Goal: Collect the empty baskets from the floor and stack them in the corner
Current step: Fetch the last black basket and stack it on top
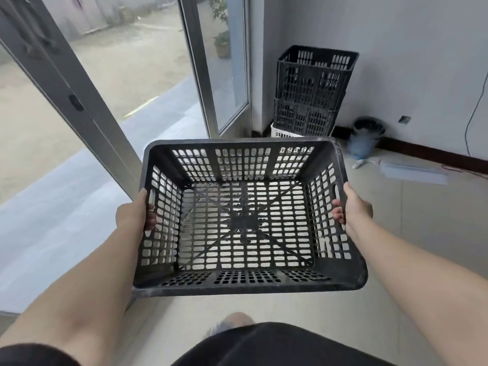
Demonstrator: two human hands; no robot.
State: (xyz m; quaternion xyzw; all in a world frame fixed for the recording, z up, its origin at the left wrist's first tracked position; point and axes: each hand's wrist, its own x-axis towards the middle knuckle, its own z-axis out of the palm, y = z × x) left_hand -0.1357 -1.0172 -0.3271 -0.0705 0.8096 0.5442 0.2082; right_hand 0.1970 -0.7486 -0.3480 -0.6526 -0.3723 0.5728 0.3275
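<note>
The tiled floor (396, 260) spreads pale and bare under everything, meeting a white wall (409, 48) on the right and a glass door (126, 62) with a grey metal frame on the left. In the corner between them stands a stack of baskets (311, 91): two black ones nested upright on top of a white basket (281, 133) whose rim peeks out at the bottom. Just right of the stack, against the wall, sits a small blue bin (365, 140) with a dark liner.

Closer in, a black slotted basket (245, 215) is held off the floor in front of the person, open side up, empty, level with a slight tilt toward the camera, well short of the corner stack. The left hand (134, 212) has its grip closed on the basket's left wall, fingers hooked through the handle slot. The right hand (353, 204) has its grip closed on the right wall, fingertips (338, 213) curled over the rim by the handle slot.
</note>
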